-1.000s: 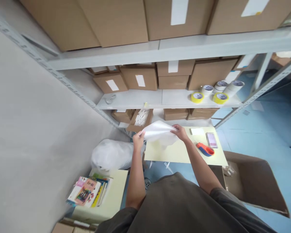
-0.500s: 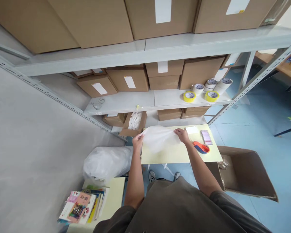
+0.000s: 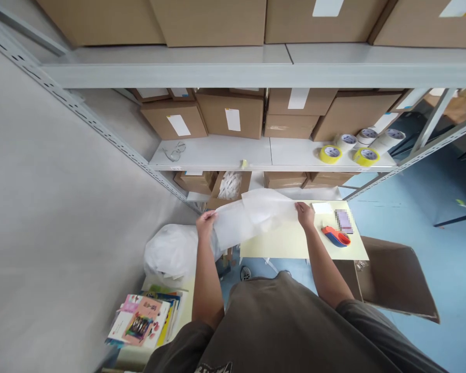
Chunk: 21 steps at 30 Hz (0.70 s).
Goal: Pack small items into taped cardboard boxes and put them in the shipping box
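A thin, whitish translucent plastic sheet or bag [image 3: 252, 215] stretches between my two hands, over the left part of a pale yellow table [image 3: 275, 248]. My left hand [image 3: 206, 224] pinches its left end, beyond the table's left edge. At the other end, my right hand [image 3: 305, 214] grips the upper right corner. Close to the right hand lie a red and blue tape dispenser [image 3: 336, 237], a white card or paper [image 3: 321, 207] and a blurred purple item [image 3: 344, 221].
Shelving ahead carries cardboard boxes [image 3: 233, 114], yellow tape rolls [image 3: 330, 153] and glasses [image 3: 175, 151]. Left stands a stuffed white plastic bag [image 3: 171, 251], with books [image 3: 140, 321] on another table. An open carton [image 3: 399, 274] is on the floor at right.
My hands have moved apart, the left one going outward to the left, and the plastic spreads wider between them. The camera view has shifted.
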Each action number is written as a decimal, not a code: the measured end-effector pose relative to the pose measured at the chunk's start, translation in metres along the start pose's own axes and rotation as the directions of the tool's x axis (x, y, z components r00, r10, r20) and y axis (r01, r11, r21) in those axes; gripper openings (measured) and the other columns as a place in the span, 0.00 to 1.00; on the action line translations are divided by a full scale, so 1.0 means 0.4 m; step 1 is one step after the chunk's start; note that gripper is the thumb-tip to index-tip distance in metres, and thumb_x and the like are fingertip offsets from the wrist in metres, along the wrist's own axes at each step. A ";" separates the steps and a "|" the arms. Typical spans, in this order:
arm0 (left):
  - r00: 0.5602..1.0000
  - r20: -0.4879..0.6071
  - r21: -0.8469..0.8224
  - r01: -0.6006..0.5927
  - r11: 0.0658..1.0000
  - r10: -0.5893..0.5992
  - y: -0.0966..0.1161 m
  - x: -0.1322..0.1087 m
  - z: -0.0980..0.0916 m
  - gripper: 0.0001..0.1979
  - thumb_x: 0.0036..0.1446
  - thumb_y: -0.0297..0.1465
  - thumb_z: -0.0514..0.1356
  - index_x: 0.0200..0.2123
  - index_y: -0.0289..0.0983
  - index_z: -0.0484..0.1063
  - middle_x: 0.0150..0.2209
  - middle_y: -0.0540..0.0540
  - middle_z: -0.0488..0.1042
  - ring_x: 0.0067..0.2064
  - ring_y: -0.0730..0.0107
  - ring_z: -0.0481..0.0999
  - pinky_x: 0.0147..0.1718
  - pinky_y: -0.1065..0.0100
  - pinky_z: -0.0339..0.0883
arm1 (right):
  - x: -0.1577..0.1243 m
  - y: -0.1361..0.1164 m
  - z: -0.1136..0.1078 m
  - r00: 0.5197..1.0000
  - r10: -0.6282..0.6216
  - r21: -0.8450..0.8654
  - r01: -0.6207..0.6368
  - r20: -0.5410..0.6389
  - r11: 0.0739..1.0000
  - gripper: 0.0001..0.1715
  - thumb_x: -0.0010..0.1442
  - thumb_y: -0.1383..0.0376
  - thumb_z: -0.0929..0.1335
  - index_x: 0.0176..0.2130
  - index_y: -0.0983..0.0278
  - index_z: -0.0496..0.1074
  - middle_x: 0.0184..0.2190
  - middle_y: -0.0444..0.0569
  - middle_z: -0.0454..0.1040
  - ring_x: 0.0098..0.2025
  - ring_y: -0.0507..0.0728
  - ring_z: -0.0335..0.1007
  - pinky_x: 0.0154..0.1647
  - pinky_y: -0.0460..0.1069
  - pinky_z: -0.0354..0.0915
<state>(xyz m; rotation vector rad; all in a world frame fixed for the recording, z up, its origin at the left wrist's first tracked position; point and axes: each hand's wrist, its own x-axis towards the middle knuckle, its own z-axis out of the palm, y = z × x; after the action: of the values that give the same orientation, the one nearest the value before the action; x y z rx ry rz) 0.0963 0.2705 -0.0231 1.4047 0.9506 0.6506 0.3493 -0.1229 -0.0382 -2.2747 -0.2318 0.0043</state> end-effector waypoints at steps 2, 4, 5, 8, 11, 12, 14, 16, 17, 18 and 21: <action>0.987 -0.159 0.091 -0.004 0.996 0.018 0.002 0.034 -0.112 0.16 0.46 0.36 0.70 0.38 0.33 0.80 0.32 0.47 0.81 0.35 0.66 0.77 0.41 0.64 0.73 | -0.010 0.023 0.001 0.999 0.017 -0.016 -0.017 -0.041 1.000 0.38 0.65 0.37 0.59 0.44 0.61 0.82 0.42 0.60 0.85 0.42 0.65 0.79 0.46 0.55 0.70; 0.926 -0.375 0.200 0.032 0.979 0.047 0.003 0.054 -0.261 0.14 0.46 0.34 0.68 0.37 0.33 0.79 0.31 0.47 0.79 0.36 0.64 0.77 0.41 0.63 0.73 | -0.020 0.043 0.010 0.996 0.039 -0.016 -0.040 -0.076 0.999 0.42 0.64 0.35 0.58 0.45 0.63 0.83 0.43 0.62 0.85 0.43 0.66 0.79 0.47 0.56 0.71; 0.874 -0.484 0.241 0.086 0.967 0.043 0.004 0.054 -0.345 0.14 0.47 0.34 0.66 0.37 0.33 0.79 0.30 0.48 0.78 0.35 0.63 0.78 0.40 0.62 0.74 | -0.024 0.050 0.018 0.995 0.044 -0.013 -0.045 -0.085 0.999 0.44 0.64 0.35 0.58 0.45 0.65 0.83 0.43 0.63 0.84 0.43 0.67 0.79 0.47 0.57 0.71; 0.643 -0.766 0.250 0.291 0.923 0.005 -0.002 -0.003 -0.591 0.14 0.49 0.32 0.61 0.39 0.35 0.79 0.28 0.49 0.75 0.32 0.61 0.77 0.37 0.60 0.74 | -0.030 0.056 0.057 0.993 0.032 0.002 -0.032 -0.117 0.999 0.46 0.63 0.33 0.59 0.45 0.66 0.83 0.43 0.65 0.84 0.44 0.68 0.79 0.49 0.59 0.72; 0.466 -0.883 0.269 0.406 0.873 0.056 -0.028 -0.112 -0.748 0.13 0.50 0.30 0.59 0.39 0.37 0.78 0.29 0.47 0.75 0.34 0.57 0.78 0.40 0.58 0.75 | -0.033 0.034 0.108 0.995 -0.009 0.031 0.012 -0.101 0.999 0.46 0.63 0.32 0.60 0.44 0.67 0.83 0.43 0.65 0.84 0.44 0.68 0.79 0.49 0.60 0.72; 0.441 -0.895 0.277 0.435 0.857 0.065 -0.042 -0.148 -0.773 0.13 0.50 0.30 0.58 0.39 0.37 0.78 0.29 0.46 0.76 0.35 0.56 0.79 0.41 0.57 0.75 | -0.034 0.023 0.124 0.996 -0.019 0.044 0.023 -0.082 0.999 0.46 0.63 0.31 0.60 0.44 0.67 0.83 0.43 0.65 0.84 0.44 0.68 0.80 0.49 0.59 0.72; 0.408 -0.911 0.272 0.496 0.825 0.055 -0.077 -0.209 -0.788 0.13 0.50 0.29 0.58 0.39 0.37 0.78 0.31 0.43 0.77 0.39 0.51 0.81 0.45 0.53 0.75 | -0.036 -0.002 0.152 0.999 -0.025 0.072 0.027 -0.037 0.997 0.47 0.62 0.31 0.61 0.45 0.67 0.83 0.44 0.65 0.84 0.44 0.68 0.80 0.49 0.59 0.73; 0.365 -0.931 0.234 0.560 0.795 0.017 -0.112 -0.256 -0.776 0.15 0.50 0.29 0.57 0.40 0.36 0.78 0.34 0.39 0.78 0.44 0.45 0.82 0.48 0.48 0.75 | -0.036 -0.023 0.173 1.000 -0.021 0.098 0.020 0.005 0.995 0.47 0.61 0.30 0.62 0.46 0.67 0.83 0.45 0.65 0.84 0.43 0.67 0.80 0.49 0.58 0.74; 0.345 -0.938 0.201 0.589 0.783 -0.018 -0.126 -0.274 -0.768 0.16 0.50 0.29 0.56 0.42 0.36 0.78 0.37 0.36 0.79 0.47 0.41 0.82 0.48 0.46 0.74 | -0.036 -0.031 0.181 0.999 -0.021 0.108 0.019 0.024 0.994 0.47 0.61 0.30 0.63 0.47 0.67 0.82 0.45 0.65 0.84 0.43 0.67 0.80 0.49 0.58 0.74; 0.330 -0.942 0.165 0.610 0.775 -0.059 -0.137 -0.291 -0.760 0.19 0.51 0.29 0.56 0.46 0.35 0.77 0.40 0.33 0.79 0.50 0.37 0.81 0.49 0.42 0.74 | -0.036 -0.036 0.186 0.999 -0.028 0.117 0.023 0.040 0.993 0.48 0.61 0.30 0.63 0.47 0.67 0.82 0.45 0.65 0.84 0.43 0.67 0.81 0.49 0.59 0.74; 0.373 -0.921 0.144 0.588 0.796 -0.109 -0.140 -0.331 -0.752 0.30 0.54 0.29 0.57 0.62 0.34 0.66 0.53 0.25 0.75 0.60 0.27 0.74 0.53 0.34 0.68 | -0.039 -0.044 0.183 0.993 -0.081 0.134 0.069 0.086 0.989 0.46 0.61 0.30 0.62 0.47 0.66 0.81 0.47 0.64 0.83 0.45 0.66 0.81 0.49 0.58 0.75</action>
<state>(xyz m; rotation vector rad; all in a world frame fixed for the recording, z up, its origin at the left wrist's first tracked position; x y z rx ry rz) -0.2348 0.3077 -0.0313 1.0971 2.3636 0.8631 0.3253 -0.0594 -0.0742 -2.1364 -0.3551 0.0826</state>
